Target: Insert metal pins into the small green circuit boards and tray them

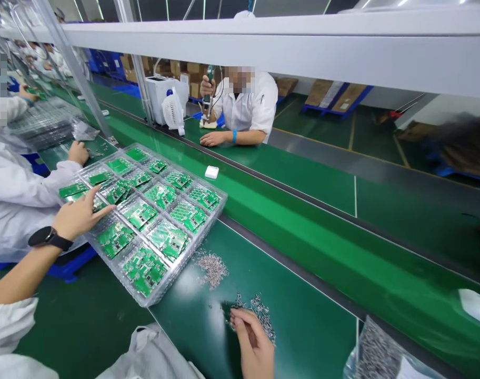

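My left hand (76, 217), with a dark watch on its wrist, reaches over the left side of a clear plastic tray (157, 300). Its thumb and index finger are stretched apart, and nothing shows between them. Green circuit boards (145, 271) lie in the tray's compartments, some stacked. Down at the green table, my right hand (253, 339) has its fingertips pinched together beside a loose pile of small metal parts (261, 313). Whatever sits in that pinch is too small to make out. Another heap of small metal parts (212, 269) lies between this pile and the tray.
A clear bag of small metal parts (376, 350) rests at the lower right. Along the table runs a green conveyor belt (295, 226) carrying a white object (212, 172). Across it, a co-worker (243, 105) holds a power screwdriver (209, 87). Another co-worker's hand (79, 152) is beyond the tray.
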### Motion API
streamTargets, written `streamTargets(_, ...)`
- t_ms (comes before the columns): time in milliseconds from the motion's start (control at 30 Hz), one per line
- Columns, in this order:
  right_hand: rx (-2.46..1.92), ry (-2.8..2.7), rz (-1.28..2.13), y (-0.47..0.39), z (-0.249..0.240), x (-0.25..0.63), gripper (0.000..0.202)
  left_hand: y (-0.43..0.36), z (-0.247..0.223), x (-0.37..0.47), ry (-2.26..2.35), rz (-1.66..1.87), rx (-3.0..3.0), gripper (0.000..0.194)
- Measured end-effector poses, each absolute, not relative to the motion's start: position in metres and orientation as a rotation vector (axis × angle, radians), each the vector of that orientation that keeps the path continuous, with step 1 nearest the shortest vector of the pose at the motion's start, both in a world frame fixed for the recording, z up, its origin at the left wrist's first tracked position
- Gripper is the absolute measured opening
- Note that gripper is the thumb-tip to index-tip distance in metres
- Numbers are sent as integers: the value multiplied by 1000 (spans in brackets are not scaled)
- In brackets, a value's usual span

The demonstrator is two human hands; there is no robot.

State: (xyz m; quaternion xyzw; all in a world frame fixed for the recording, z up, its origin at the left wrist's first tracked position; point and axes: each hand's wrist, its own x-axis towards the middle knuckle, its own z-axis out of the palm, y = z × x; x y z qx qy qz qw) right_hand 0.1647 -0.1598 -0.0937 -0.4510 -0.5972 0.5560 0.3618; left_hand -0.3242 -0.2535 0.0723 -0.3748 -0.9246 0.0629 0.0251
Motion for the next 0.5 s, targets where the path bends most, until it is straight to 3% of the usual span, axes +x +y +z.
streamTargets(233,-1108,-1530,1402,-163,-97,167,33,-222,76,-347,-2757,-112,-1394,83)
streamTargets(500,-1090,-1541,1400,-168,-118,168,31,-182,78,-378,-2857,-70,-1606,93)
